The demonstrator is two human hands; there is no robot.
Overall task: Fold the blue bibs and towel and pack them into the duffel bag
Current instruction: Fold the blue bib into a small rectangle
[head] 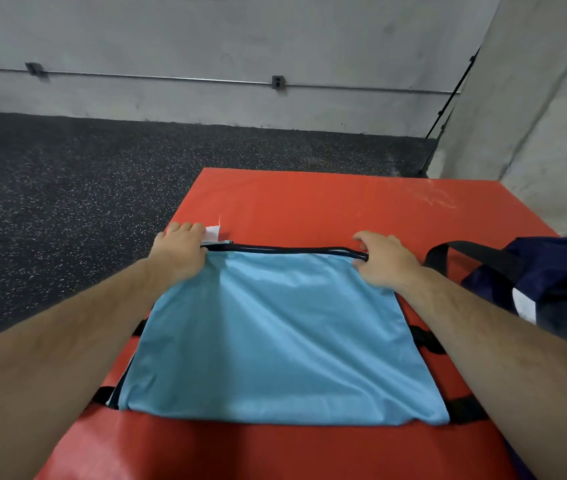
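You are holding a light blue bib (275, 341) flat on the red mat (327, 202), and the cloth is lying across the mat's near half. Your left hand (180, 249) is curling its fingers over the bib's far left corner, by the mat's left edge, beside a small white tag (213, 233). Your right hand (384, 259) is pinching the bib's dark-trimmed far edge toward the mat's right side. The navy duffel bag (559, 278) is sitting at the mat's right edge, apart from the bib. Black straps (424, 339) are showing from under the bib on the mat.
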